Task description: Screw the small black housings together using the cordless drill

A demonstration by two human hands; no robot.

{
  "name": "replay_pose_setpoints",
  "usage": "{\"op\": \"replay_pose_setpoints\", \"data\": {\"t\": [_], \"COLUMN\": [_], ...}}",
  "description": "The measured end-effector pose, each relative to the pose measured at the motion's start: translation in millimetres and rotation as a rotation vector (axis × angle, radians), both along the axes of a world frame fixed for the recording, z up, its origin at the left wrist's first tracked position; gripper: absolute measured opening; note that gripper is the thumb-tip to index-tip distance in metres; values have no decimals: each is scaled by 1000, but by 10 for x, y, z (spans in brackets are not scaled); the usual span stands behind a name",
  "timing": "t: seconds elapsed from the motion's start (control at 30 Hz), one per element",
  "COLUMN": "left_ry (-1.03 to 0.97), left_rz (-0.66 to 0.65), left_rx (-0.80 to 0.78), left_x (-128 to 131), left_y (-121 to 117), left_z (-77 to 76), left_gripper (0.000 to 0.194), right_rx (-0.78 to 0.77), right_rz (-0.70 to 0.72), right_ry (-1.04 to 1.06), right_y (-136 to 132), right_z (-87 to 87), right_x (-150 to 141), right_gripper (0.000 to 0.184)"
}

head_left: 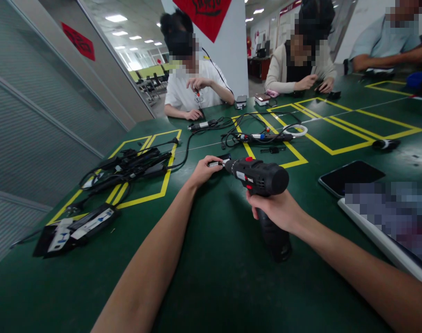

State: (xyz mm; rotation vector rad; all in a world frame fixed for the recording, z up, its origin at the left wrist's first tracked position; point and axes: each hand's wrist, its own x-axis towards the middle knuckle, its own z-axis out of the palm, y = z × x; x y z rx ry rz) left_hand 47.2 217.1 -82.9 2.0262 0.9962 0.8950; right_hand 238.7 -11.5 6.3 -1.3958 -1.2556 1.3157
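Note:
My right hand (275,206) is wrapped round the handle of a black cordless drill (261,176) with red buttons. The drill lies nearly level, its chuck pointing left and its tip at a small black and silver part (216,163) on the green table (211,273). Fingers of my left hand (205,170) are closed on that part from the left side, close to the drill's tip. Whether the tip touches the part I cannot tell. The part's far end shows just behind the chuck; the rest is hidden by my fingers.
Black power adapters with cables (134,166) lie at left, with labelled black pieces (82,229) nearer. Beyond my hands are corded pen-like tools (262,138) and a white coil (297,131). A phone (349,176) and a tablet (387,236) lie at right. Several people sit across the table.

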Motion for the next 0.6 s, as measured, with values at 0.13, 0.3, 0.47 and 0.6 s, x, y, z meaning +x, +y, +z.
{"op": "replay_pose_setpoints", "data": {"t": [0.13,0.3,0.47,0.6], "left_ry": [-8,3,4,3], "left_rz": [-19,-22,-23,-32], "left_rx": [13,4,-2,16], "left_x": [-8,-9,-14,-17], "left_y": [8,3,2,1], "left_z": [2,16,8,9], "left_gripper": [31,31,31,29], "right_rx": [6,4,-21,-13], "right_rz": [14,10,13,18], "right_ry": [-6,3,20,16], "right_y": [2,6,3,1], "right_z": [-19,-26,6,-17], "right_x": [11,21,21,24], "right_gripper": [5,4,4,4]}}
